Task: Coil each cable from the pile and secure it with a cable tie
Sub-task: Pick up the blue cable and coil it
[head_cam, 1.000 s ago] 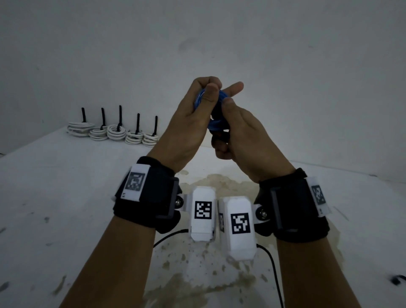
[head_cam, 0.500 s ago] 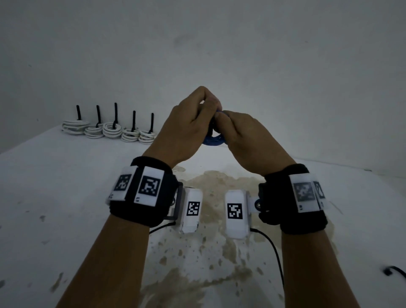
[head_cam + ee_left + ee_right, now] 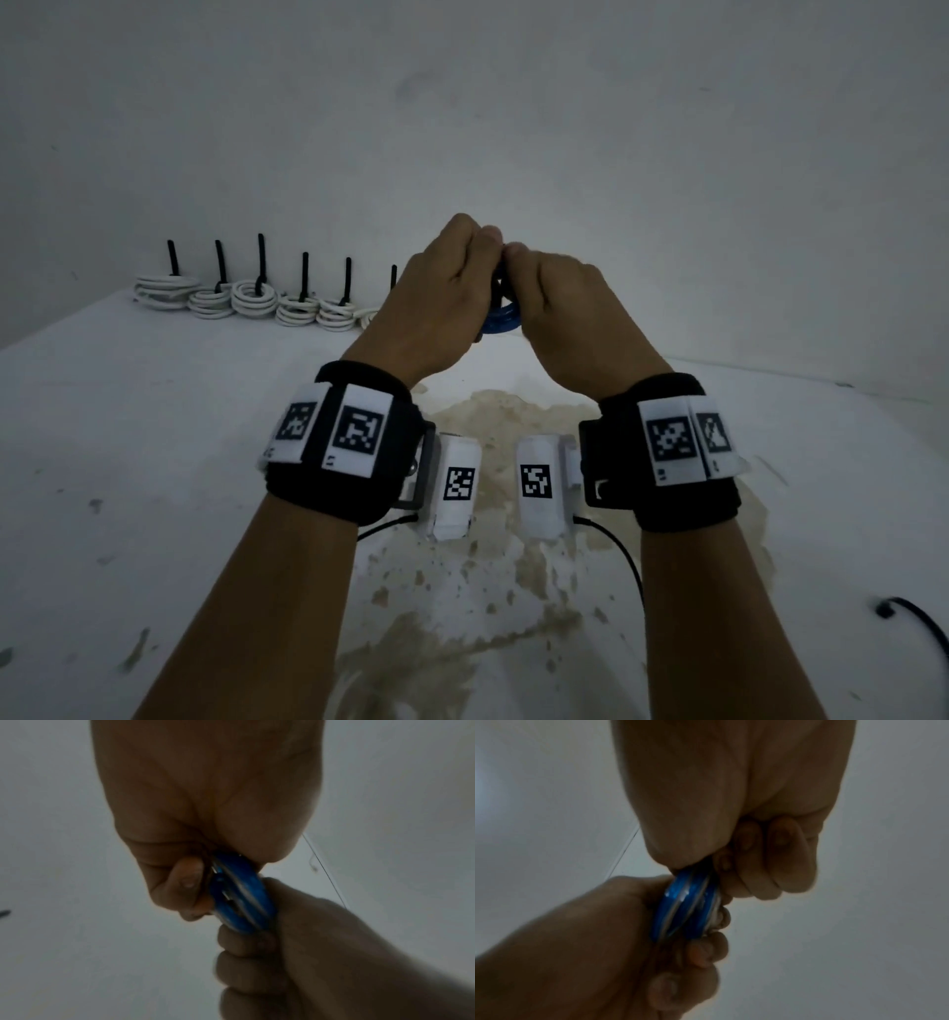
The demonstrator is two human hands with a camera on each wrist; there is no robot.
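Your left hand [image 3: 441,298] and right hand [image 3: 557,303] are pressed close together, up in the air above the worktop [image 3: 154,437]; both have their fingers curled tight around one small blue cable coil [image 3: 502,319], which sits squeezed between them; from the wrist views you can see the blue loops [image 3: 241,894] stacked side by side, with fingertips [image 3: 746,841] hooked over them. I guess the coil is light and bendy, and a bit springy, so the loops may pop open if you let go; it looks shiny, so it may slip; keep your pinch on the spot where the loops bunch up. A dark bit shows between your thumbs, but I cannot tell if it is the tie. Far off to the left of your left hand, a row of white coils [image 3: 251,303] lies at the back, each with a black tie [image 3: 262,259] sticking up. Below your right hand, near the edge, a loose black tie [image 3: 914,624] lies on the worktop. Under your wrists there is a brown stain [image 3: 493,421]. Nothing is in the way of your hands.
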